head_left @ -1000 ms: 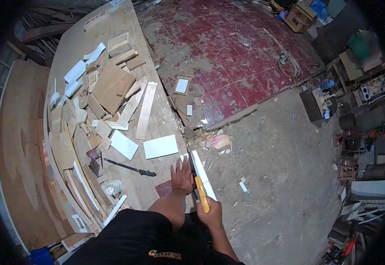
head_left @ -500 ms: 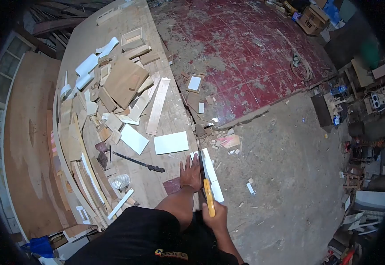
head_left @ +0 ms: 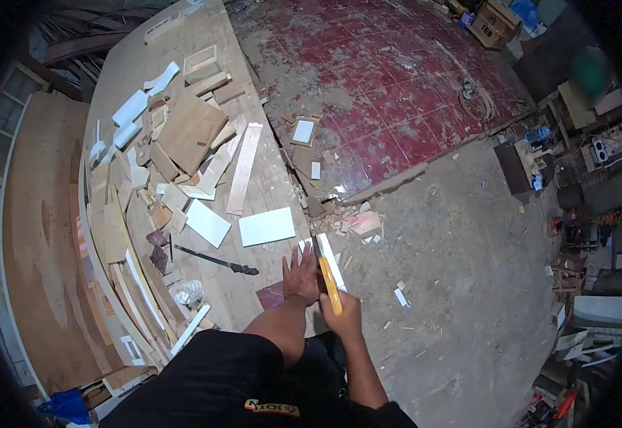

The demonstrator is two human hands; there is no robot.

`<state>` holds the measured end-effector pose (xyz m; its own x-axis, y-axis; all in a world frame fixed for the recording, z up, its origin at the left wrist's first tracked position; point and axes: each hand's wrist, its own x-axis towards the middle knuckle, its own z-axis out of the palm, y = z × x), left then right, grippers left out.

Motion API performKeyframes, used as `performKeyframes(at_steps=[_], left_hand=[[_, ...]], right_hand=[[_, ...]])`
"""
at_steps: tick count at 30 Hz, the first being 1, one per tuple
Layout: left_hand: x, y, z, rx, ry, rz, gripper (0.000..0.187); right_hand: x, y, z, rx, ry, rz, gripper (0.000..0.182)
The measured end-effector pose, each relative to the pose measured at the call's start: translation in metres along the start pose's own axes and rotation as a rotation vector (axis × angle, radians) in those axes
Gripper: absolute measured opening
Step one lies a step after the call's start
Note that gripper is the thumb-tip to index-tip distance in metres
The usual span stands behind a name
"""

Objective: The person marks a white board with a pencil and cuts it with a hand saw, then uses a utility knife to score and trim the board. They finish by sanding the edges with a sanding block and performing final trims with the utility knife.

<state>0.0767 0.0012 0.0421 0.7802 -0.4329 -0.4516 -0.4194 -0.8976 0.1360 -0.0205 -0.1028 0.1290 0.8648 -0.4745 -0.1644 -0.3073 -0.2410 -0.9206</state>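
My right hand (head_left: 343,314) is wrapped round the yellow handle of a handsaw (head_left: 329,284), its blade pointing forward. The blade lies along a white board (head_left: 334,267) at the workbench's right edge. My left hand (head_left: 301,277) presses flat beside the blade with its fingers spread, over the near end of the board work; what lies directly under the palm is hidden. A reddish-brown piece (head_left: 271,295) lies by my left wrist. Ahead of the left hand is a white rectangular panel (head_left: 267,227).
On the workbench (head_left: 254,255) lie a dark slim bar (head_left: 215,260), another white panel (head_left: 207,223), a long wood strip (head_left: 245,169) and a heap of wooden offcuts (head_left: 192,130). A clear plastic-looking roll (head_left: 187,292) is at left. Scraps litter the concrete floor (head_left: 439,285).
My right hand has pushed the handsaw forward, away from my body. My left hand stays flat in place. The whole view has shifted slightly.
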Motion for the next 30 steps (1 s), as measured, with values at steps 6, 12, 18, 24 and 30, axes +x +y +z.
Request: performKeyframes(at_steps=[6,12,18,24,30], left_hand=[[0.002,-0.004,0.008,-0.069,0.068,0.023,0.073],[0.007,-0.003,0.005,-0.057,0.008,0.009,0.077],[0.005,-0.003,0.005,-0.016,-0.018,0.007,0.084],[0.006,-0.009,0.026,-0.025,0.1,0.029,0.086],[0.017,-0.018,0.038,-0.007,0.045,0.043,0.082]], right_hand=[[-0.049,-0.039,-0.024,-0.07,-0.009,0.162,0.029],[0.021,0.007,0.018,-0.006,-0.009,0.02,0.027],[0.016,0.01,0.018,0.085,-0.028,0.043,0.026],[0.017,0.007,0.022,0.072,-0.019,0.022,0.03],[0.013,0.001,0.028,0.02,0.007,-0.05,0.032]])
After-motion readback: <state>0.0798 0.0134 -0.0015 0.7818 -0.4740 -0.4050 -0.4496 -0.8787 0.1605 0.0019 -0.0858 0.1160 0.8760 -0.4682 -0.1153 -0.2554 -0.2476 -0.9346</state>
